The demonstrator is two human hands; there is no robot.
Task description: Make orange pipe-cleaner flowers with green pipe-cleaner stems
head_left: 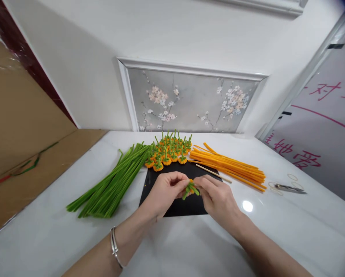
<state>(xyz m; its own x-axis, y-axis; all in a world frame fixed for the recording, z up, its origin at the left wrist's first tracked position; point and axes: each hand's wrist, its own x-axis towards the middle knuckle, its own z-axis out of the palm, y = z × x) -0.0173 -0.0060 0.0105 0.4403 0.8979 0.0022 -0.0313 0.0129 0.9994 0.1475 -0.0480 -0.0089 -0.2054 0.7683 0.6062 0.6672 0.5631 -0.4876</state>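
Observation:
Over the black mat (175, 207) my two hands meet around a small pipe-cleaner pumpkin (192, 187), orange with green pieces sticking out toward me. My left hand (169, 187) pinches it from the left between thumb and fingers. From the right, the closed fingertips of my right hand (217, 194) press against it too. Part of the piece is hidden behind the fingers. Just beyond, a cluster of finished orange pumpkins (166, 158) with green stems stands at the mat's far edge.
Green pipe cleaners (111, 188) lie in a bundle on the left, orange pipe cleaners (230, 165) on the right. A thin wooden stick (214, 173) crosses the mat's right edge. Scissors (290, 188) and rubber bands (292, 177) rest farther right on the white table (276, 231).

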